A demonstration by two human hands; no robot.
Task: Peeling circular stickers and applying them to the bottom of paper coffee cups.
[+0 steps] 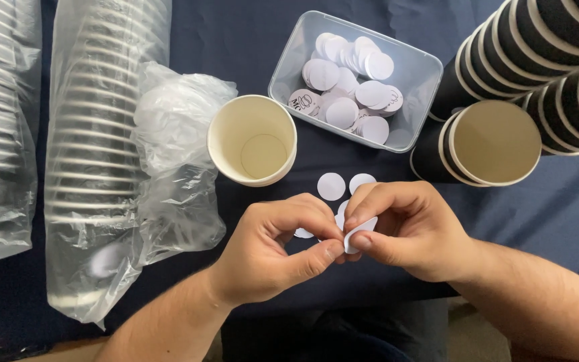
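Sticker (360, 231) pinched between right hand (410, 231) and left hand (273, 251) fingertips, seemingly mid-peel, below paper cup (252, 139).

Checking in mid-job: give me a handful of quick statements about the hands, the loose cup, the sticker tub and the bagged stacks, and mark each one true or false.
1. Both hands pinch one white round sticker between them. True: the left hand and right hand meet on it.
2. The open paper cup stands upside down. False: its mouth faces up and it is empty.
3. The clear plastic tub holds white round stickers. True.
4. The dark cup stacks are sealed in plastic bags. False: they lie unwrapped at the right; the bagged stacks are at the left.
5. Loose stickers lie on the dark cloth above the hands. True.
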